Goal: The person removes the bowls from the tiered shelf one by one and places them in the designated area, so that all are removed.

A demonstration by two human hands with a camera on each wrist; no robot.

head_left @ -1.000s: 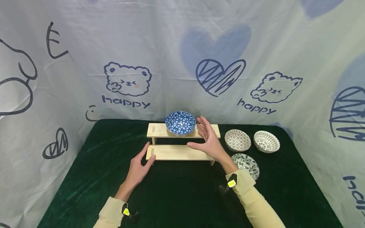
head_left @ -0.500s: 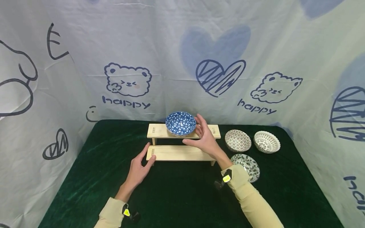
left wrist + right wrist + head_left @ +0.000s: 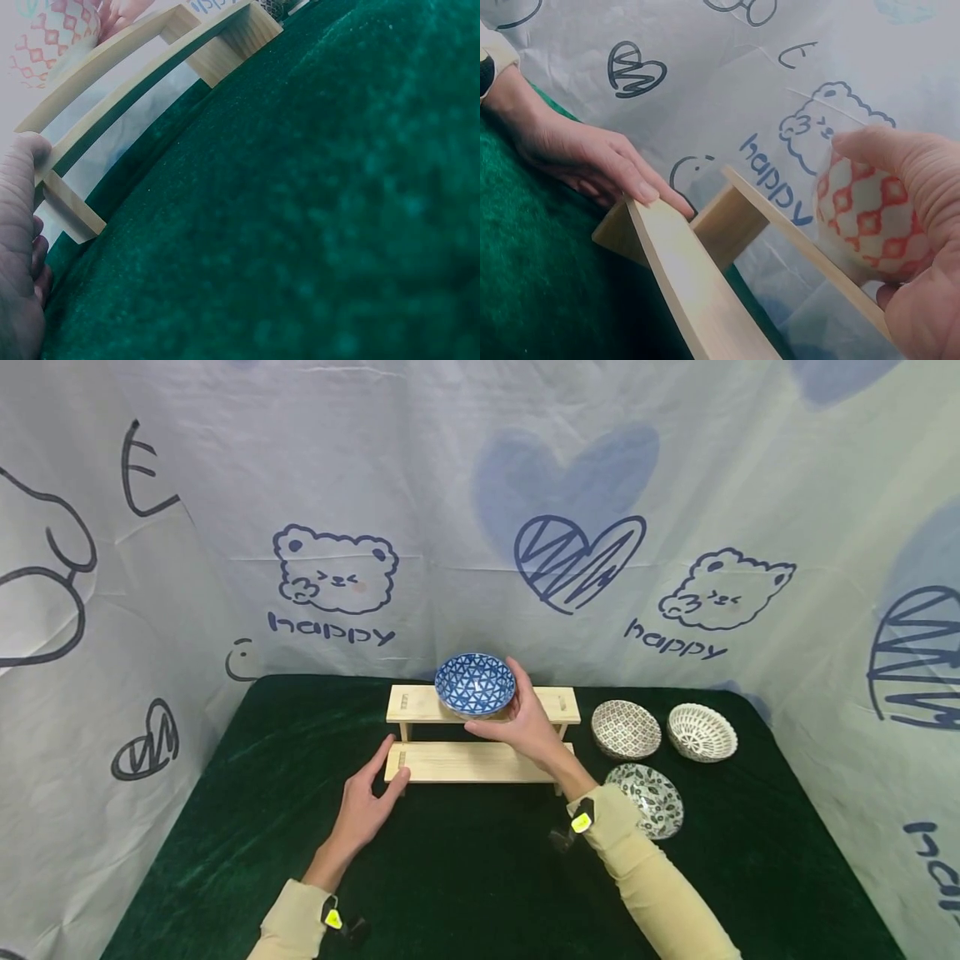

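A bowl (image 3: 476,683), blue triangles inside and red diamonds outside, stands on the upper tier of a light wooden two-tier stand (image 3: 457,762). My right hand (image 3: 528,727) holds the bowl's right side, thumb at the front and fingers round the back. In the right wrist view the thumb lies against the patterned bowl wall (image 3: 870,217). My left hand (image 3: 365,802) grips the left end of the lower tier, thumb at its front corner and index finger near its back corner. The left wrist view shows the thumb (image 3: 30,150) on the wood; the other fingers are partly hidden.
Right of the stand are a brown-patterned bowl (image 3: 626,730), a white ribbed bowl (image 3: 702,733) and a leaf-patterned dish (image 3: 652,802), the last partly behind the right sleeve. Dark green cloth (image 3: 465,877) covers the table. A printed white curtain (image 3: 450,593) hangs close behind.
My right hand has moved left from beside the bowl, and its thumb and fingers have come round the bowl's side. The bowl, the stand and my left hand have stayed in place.
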